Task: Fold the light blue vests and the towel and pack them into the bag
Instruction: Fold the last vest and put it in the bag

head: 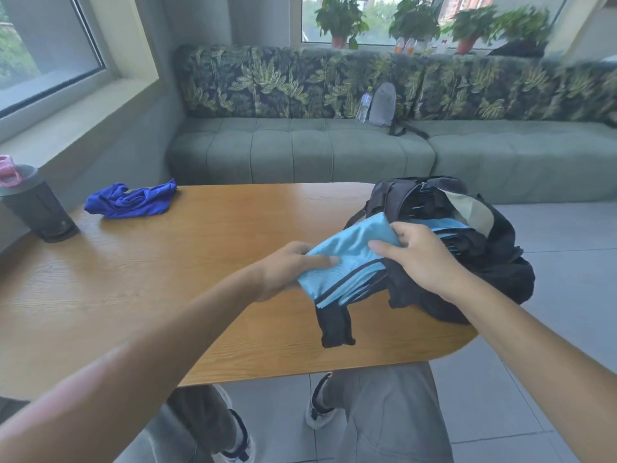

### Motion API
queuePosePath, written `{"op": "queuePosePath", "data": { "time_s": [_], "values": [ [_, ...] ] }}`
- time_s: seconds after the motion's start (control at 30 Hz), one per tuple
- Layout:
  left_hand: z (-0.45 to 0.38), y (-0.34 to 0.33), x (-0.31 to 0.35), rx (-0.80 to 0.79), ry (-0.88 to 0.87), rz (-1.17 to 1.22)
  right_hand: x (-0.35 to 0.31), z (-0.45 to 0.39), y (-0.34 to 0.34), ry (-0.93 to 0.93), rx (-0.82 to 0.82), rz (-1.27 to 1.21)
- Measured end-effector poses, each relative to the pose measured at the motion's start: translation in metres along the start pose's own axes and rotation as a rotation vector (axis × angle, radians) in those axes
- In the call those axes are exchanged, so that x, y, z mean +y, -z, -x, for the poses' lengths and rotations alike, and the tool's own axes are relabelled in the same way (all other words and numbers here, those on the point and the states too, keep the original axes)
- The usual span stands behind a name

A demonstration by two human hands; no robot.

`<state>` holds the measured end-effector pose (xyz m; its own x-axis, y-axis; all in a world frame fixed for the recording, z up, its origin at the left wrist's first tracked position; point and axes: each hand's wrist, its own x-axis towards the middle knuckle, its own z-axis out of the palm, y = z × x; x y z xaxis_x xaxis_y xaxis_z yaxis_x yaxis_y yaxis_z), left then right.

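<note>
A folded light blue vest (347,259) with dark trim is held just in front of the black bag (467,262), which lies open on the right end of the wooden table (200,262). My left hand (287,272) grips the vest's near left edge. My right hand (420,255) pinches its far right end at the bag's mouth. Another light blue piece (444,225) shows inside the opening. A black strap of the bag (334,325) hangs below the vest. A crumpled dark blue towel (130,200) lies at the table's far left.
A dark bottle with a pink lid (33,202) stands at the table's left edge. Behind the table runs a green sofa (300,152) with a grey pouch (382,105) and a clear bottle (363,106). Potted plants (340,21) line the windowsill. My legs show under the table.
</note>
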<state>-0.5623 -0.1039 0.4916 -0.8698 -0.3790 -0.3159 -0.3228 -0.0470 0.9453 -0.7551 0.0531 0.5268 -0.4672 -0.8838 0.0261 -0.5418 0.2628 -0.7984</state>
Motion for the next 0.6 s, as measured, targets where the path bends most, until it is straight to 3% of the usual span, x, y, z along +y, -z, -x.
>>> {"op": "queuePosePath", "data": {
  "time_s": [0.2, 0.33, 0.47, 0.6],
  "values": [
    [-0.01, -0.043, -0.002, 0.138, 0.042, 0.398, 0.028, 0.012, 0.024, -0.173, 0.104, -0.244],
    [-0.026, -0.073, 0.012, 0.2, 0.089, 0.492, 0.049, 0.01, 0.045, -0.319, 0.238, -0.467],
    [-0.049, -0.096, 0.038, 0.29, -0.016, 0.435, 0.067, 0.005, 0.074, -0.41, 0.299, -0.613],
    [-0.082, -0.115, 0.066, 0.324, -0.078, 0.282, 0.09, -0.007, 0.103, -0.434, 0.293, -0.568]
  ]
}}
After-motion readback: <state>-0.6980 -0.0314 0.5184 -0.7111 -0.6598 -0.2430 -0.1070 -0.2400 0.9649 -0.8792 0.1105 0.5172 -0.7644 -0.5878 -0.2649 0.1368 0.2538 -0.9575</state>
